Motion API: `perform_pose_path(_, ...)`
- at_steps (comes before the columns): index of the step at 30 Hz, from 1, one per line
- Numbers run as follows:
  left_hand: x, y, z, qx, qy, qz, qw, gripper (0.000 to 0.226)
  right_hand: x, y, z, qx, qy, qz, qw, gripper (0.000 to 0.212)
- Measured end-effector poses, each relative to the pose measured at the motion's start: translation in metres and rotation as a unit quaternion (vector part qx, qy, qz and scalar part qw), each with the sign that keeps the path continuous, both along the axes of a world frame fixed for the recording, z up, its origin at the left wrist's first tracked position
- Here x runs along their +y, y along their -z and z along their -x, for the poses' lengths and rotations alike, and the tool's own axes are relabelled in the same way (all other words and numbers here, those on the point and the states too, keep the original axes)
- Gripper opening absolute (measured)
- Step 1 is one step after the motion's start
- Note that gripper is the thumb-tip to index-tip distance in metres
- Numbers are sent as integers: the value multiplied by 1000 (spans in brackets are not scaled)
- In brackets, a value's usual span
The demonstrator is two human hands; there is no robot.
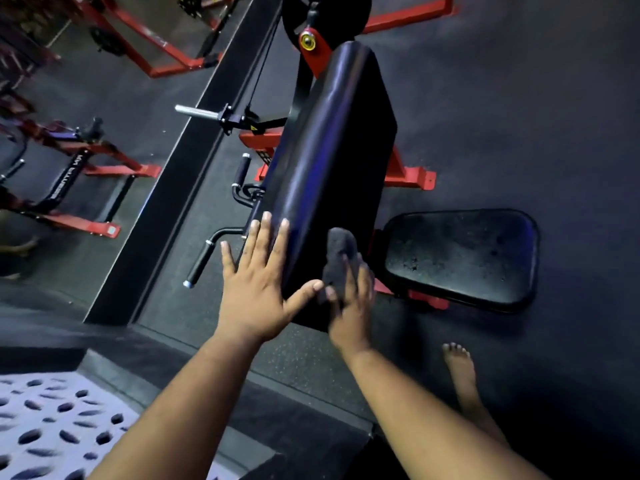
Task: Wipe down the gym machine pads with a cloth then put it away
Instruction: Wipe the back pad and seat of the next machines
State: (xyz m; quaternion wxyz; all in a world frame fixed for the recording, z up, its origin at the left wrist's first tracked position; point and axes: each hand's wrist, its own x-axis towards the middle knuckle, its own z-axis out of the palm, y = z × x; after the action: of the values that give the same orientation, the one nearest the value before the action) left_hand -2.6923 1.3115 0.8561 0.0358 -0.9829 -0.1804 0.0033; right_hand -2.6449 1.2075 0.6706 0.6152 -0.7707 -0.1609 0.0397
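From the head view, the step in hand looks to be wiping the long black back pad (329,161) of the gym machine. The right hand (349,306) grips a dark bunched cloth (341,258), fingers curled round it, and presses it against the near end of that pad. The left hand (258,282) lies flat and wide on the pad's left edge, fingers straight and spread, thumb reaching toward the cloth, holding nothing. To do this well, I judge the left hand should steady the pad while the right draws the cloth in long overlapping strokes up its length toward the red pivot bracket (313,46), then over the rounded left side where the sheen shows. Opening the cloth out from its bunch would cover more surface with each pass. The seat pad (460,258), lying to the right and apart from both hands, looks speckled and dull, so it probably needs wiping next, with firmer pressure. By count: two pads on this machine, one cloth, two hands. Two black grip handles (201,265) show to the left of the back pad, and one chrome weight peg (195,111) stands farther up. One bare foot (460,372) rests on the dark floor (554,98) at lower right. Other red-framed machines stand at far left, too blurred to count.
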Motion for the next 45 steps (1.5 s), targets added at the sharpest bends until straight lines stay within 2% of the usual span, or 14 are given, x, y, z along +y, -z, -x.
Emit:
perform_pose_path(3,2,-3,-4,36,6,-13,999,102,11,17,-38,185,25,-54,981,62)
perform_pose_path(5,1,-3,-5,40,14,-18,999,101,15,12,-54,200,51,-12,978,63)
perform_pose_path(10,2,-2,-5,24,12,-5,1000,99,7,-54,4,60,17,-73,995,53)
perform_pose_path(13,1,-4,-5,33,8,-6,999,100,3,-42,5,2,-9,-74,997,55)
perform_pose_path(14,0,-4,-5,37,7,-6,999,100,4,-26,-4,24,3,-65,998,56)
perform_pose_path(16,1,-4,-6,42,5,-7,999,101,9,12,-25,147,51,-42,987,55)
perform_pose_path(18,1,-4,-6,45,3,-5,999,100,14,40,-41,318,82,-51,943,52)
perform_pose_path(20,0,-5,-7,46,1,-6,999,100,18,45,-53,371,79,-89,921,49)
perform_pose_path(25,0,-2,-6,41,0,-13,999,100,48,24,-164,240,100,-52,964,53)
perform_pose_path(28,1,-1,-6,34,-1,-14,999,100,65,7,-213,216,96,-15,971,51)
perform_pose_path(32,3,0,-6,28,4,-15,999,101,46,-14,-137,176,81,12,981,63)
perform_pose_path(37,1,0,-5,29,-4,-11,1000,104,-21,-42,-6,118,-98,-8,988,57)
perform_pose_path(41,-10,-8,-4,52,-43,-37,997,105,-84,-53,-8,50,-243,57,967,49)
perform_pose_path(45,-37,-14,7,37,-104,-26,994,102,-145,-70,-23,33,-219,99,970,54)
